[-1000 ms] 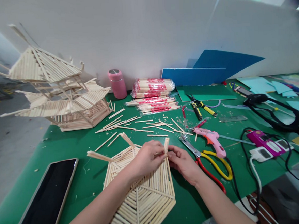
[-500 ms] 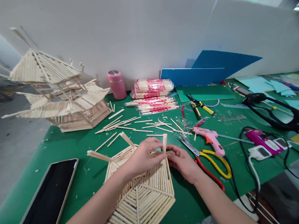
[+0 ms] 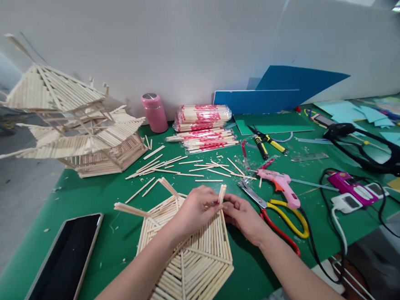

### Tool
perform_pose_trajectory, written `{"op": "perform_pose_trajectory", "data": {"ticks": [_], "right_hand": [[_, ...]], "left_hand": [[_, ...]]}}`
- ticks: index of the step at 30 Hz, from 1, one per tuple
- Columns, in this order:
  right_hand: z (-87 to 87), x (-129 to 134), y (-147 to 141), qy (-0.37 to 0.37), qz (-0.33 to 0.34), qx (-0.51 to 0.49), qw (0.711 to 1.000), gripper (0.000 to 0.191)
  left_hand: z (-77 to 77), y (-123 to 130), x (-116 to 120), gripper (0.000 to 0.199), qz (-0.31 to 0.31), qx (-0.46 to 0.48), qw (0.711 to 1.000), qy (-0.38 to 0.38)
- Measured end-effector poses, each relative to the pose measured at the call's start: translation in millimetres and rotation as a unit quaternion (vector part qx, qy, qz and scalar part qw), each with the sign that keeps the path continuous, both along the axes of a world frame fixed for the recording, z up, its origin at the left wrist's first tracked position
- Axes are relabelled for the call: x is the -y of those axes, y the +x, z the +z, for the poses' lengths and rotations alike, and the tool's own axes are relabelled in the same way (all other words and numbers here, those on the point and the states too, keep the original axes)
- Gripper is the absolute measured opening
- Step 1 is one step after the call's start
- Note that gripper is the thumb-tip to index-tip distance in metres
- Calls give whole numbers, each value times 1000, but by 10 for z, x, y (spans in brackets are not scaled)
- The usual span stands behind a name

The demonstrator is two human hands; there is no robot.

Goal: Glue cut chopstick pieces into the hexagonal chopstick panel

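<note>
Pinching stick post [image 3: 222,193] between thumb and fingers of left hand [image 3: 197,208]. Touching near its base with bunched, curled fingers of right hand [image 3: 242,216]; cannot tell whether pinching too. At far right corner of stick panel [image 3: 203,272], by middle of tabletop's [image 3: 112,172] near edge; under left forearm, with two more posts [image 3: 132,209] sticking up from its far left side.

Rest, left to right: at near left corner, phone [image 3: 62,269]; at far left corner, stick pagoda [image 3: 79,140]. Along back edge, flask [image 3: 155,114], wrapped sticks [image 3: 203,118], blue boards [image 3: 258,101]. Beyond panel, loose sticks [image 3: 163,165]. Right of right hand, scissors [image 3: 276,211]; farther back, pliers [image 3: 268,143]. Just right of scissors' blades, pink glue gun [image 3: 279,183]. Toward right edge, purple charger [image 3: 353,188], black glasses [image 3: 371,149].
</note>
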State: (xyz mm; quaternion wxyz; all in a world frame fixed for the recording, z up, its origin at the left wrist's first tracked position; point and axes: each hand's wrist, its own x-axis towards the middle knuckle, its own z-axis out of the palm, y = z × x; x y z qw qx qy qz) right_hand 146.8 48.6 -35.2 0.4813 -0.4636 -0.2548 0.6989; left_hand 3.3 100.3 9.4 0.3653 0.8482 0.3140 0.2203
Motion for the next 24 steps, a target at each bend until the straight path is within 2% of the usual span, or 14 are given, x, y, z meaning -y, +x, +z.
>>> {"op": "perform_pose_trajectory", "data": {"ticks": [24], "right_hand": [[6, -1, -4, -3, -4, 3, 1000, 32]], "left_hand": [[-58, -6, -14, 18, -9, 8, 1000, 6]]}}
